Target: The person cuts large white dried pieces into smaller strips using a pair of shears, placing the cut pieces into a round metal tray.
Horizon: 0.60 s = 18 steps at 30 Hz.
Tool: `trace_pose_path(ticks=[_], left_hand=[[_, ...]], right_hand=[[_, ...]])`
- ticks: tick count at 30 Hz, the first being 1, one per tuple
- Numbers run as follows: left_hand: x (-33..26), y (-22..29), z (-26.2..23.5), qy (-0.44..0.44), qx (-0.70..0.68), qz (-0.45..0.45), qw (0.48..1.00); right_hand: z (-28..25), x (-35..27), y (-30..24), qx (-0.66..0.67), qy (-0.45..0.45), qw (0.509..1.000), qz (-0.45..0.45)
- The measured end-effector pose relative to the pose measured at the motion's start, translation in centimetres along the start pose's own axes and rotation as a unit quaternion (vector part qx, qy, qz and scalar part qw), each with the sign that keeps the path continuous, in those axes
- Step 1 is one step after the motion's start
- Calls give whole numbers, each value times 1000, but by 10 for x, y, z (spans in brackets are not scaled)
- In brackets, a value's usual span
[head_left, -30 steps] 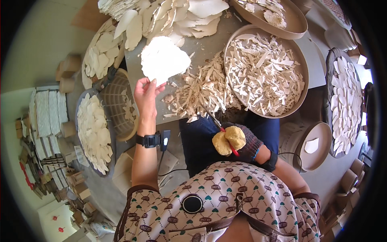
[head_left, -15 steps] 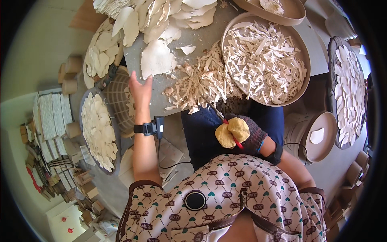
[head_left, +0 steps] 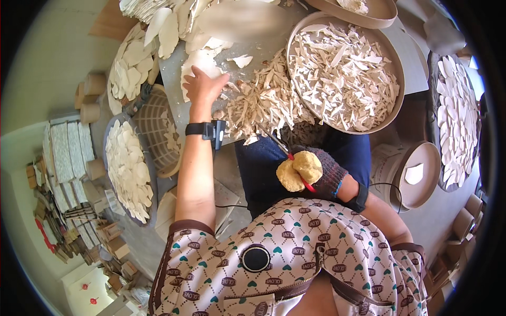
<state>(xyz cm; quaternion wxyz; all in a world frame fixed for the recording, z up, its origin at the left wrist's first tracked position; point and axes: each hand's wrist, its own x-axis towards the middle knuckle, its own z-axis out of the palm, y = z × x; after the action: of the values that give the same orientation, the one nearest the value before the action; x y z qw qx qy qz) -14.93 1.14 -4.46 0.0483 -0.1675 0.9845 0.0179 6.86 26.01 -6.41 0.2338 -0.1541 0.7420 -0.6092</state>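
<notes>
My left hand reaches over the table with its fingers spread, the fingertips on or just above a large, flat cream-white piece. Whether they press on it I cannot tell. In a dark knitted glove, my right hand grips scissors above my lap. Their handles are red and wrapped in lumpy yellow padding; the blades point up and left toward a heap of thin cream-white strips at the table's near edge. The glove and padding hide most of my right fingers.
A round tray full of strips overlaps the table's right side, with a smaller tray behind it. More flat pieces are stacked at the far left. A lattice basket stands left, near a round tray of flat pieces.
My left hand has moved forward and right, from beside the flat piece's near edge to over it. My right hand and the scissors stay almost in place.
</notes>
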Motion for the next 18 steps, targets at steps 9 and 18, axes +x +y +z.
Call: trace_pose_path(ticks=[9,18], left_hand=[[9,-103,-76,22,-451,-35,892],[-133,-40,-47,-138,-788,-24,600]], right_hand=[[-2,-6,13,117,-6,993,29],[0,12,1,501,96,859,-36]])
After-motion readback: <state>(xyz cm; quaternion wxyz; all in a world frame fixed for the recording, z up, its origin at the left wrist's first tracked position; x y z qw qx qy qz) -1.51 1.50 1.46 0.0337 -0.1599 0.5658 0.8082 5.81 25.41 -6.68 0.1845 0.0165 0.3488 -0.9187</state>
